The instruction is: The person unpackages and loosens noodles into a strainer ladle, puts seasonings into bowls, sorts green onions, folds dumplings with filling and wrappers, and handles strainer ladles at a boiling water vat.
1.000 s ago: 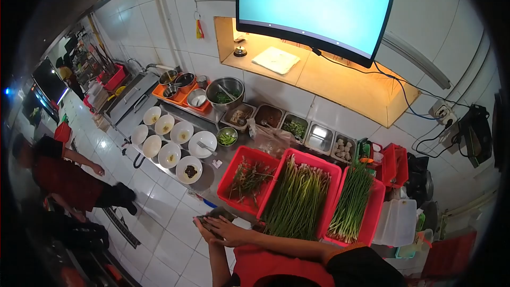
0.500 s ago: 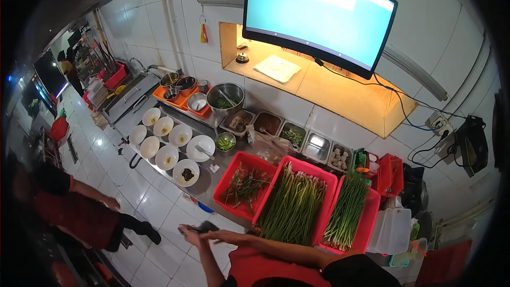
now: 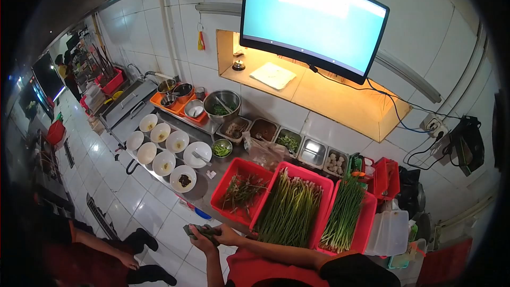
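While both arms reached in front of the desk point(image 3: 215, 183), the head view showed the left hand point(image 3: 201, 243) curled around a dark, flattish item point(image 3: 208, 235). The right hand point(image 3: 229, 235) met the item's right end, its fingers bent; whether it gripped or merely pressed could not be told. What the item was could not be made out either. It was held off the desk, over the tiled floor point(image 3: 172, 239), near the red tray point(image 3: 241, 167) of thin, leafy stems. Judging by its look, it was probably light and perhaps fairly stiff, with a surface that might slip; its edges seemed the surest place to take hold, with a hand at each end. To the right of that tray, long spring onions point(image 3: 289, 210) lay in a pink tray point(image 3: 325, 183). A co-worker's hand point(image 3: 127, 260) showed at the lower left, well apart from the item.
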`<state>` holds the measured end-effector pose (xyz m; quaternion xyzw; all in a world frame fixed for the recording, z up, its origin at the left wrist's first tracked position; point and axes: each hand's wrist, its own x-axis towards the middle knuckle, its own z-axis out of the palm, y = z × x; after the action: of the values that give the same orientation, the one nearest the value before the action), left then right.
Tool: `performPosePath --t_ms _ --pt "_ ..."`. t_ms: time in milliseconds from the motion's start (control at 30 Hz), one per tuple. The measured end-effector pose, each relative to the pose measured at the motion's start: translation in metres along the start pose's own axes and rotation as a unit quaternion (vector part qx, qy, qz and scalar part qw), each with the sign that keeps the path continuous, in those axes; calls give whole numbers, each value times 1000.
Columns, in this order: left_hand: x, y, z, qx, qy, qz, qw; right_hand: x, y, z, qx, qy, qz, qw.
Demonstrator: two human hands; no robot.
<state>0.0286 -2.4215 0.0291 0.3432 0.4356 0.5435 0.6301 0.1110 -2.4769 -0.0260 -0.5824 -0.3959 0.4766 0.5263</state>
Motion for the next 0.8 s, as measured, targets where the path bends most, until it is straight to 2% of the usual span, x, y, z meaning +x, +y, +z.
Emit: performPosePath --t_ms 133,200,267,367,433,467,533,567,633,667,800 --pt "3 -19 -14 85 25 39 995 -14 -16 4 62 8 60 996" --pt "-1 -20 -13 122 32 67 990 -20 -25 0 -34 47 46 997" --pt "0 -17 -8 143 48 76 986 -20 -28 -3 -72 56 37 995" --pt "-2 -13 -6 212 73 109 968 -18 8 -3 -161 71 32 984" --pt "30 -51 -42 356 152 260 885 -24 -7 -7 -233 62 61 969" --pt "36 -35 -46 320 142 149 925 -31 -4 -2 -66 104 42 992" --pt "51 -14 -63 330 162 158 916 -42 -37 -18 -19 67 71 995" --pt "66 -22 -88 318 155 107 929 -47 -34 -23 50 57 119 990" --pt "57 6 -81 229 115 19 966 -61 -32 -42 79 0 161 984" --pt "55 2 -77 223 143 9 964 -63 -31 -50 67 -23 176 982" --pt "31 -22 -82 169 68 -69 981 -100 -21 -49 137 -81 259 953"
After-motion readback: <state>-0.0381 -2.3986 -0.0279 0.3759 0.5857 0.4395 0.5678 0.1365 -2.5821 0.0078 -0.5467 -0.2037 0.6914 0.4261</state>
